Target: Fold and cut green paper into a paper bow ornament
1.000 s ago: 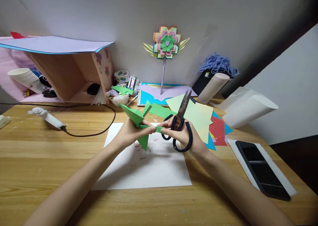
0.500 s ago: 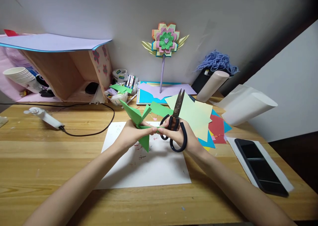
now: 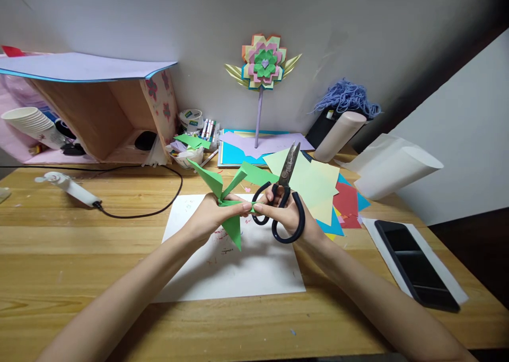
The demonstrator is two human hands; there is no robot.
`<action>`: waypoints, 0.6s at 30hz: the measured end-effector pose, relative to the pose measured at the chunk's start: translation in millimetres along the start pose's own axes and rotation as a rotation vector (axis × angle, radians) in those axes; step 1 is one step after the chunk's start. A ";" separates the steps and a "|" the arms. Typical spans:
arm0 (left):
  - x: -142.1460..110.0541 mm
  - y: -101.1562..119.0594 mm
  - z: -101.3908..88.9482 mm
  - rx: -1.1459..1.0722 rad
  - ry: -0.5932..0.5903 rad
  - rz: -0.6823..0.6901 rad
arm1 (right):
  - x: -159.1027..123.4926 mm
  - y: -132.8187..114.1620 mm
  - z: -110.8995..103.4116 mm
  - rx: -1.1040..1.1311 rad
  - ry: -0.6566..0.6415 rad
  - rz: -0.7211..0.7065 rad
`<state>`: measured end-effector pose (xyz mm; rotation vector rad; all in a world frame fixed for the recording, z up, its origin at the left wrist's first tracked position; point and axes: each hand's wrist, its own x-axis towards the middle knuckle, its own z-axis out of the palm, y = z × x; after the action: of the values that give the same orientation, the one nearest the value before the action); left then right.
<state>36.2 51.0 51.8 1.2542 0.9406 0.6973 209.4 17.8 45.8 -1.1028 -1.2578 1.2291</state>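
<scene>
A folded green paper piece [image 3: 231,228] with several pointed flaps is held above a marked white sheet [image 3: 238,277]. My left hand [image 3: 214,213] is closed on it, thumb pressing a narrow strip that runs to the right. My right hand [image 3: 284,211] pinches the right end of that strip between thumb and fingertip. The same hand also carries black-handled scissors [image 3: 289,163], blades pointing up and away from me. The thumbs are almost touching.
Coloured paper sheets [image 3: 312,184] lie behind and right of my hands. A phone [image 3: 415,264] rests at right, a glue gun [image 3: 71,188] with a cable at left. Behind stand a paper flower [image 3: 264,65], an open box [image 3: 95,118] and a bowl of scraps [image 3: 190,155].
The scissors have tilted slightly, their handles spreading a little wider. The green paper's flaps have shifted slightly, the lower one reaching further down. Both hands keep their hold.
</scene>
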 end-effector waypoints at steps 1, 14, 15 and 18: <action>0.6 -1.2 -1.0 -0.008 -0.012 -0.004 | 0.0 0.2 -0.6 0.005 -0.010 0.002; 6.4 -1.1 -15.2 -0.051 -0.045 -0.068 | 19.0 0.9 -37.0 -0.352 0.136 0.006; 6.2 -0.7 -14.6 -0.040 -0.060 -0.081 | 20.9 2.1 -42.1 -0.451 0.164 0.003; 5.5 -0.7 -13.6 -0.001 -0.111 -0.105 | 26.2 8.1 -56.4 -0.630 0.232 0.051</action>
<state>26.7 62.0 49.4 1.2210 0.9074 0.5405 263.6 48.2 37.4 -1.6817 -1.4805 0.7147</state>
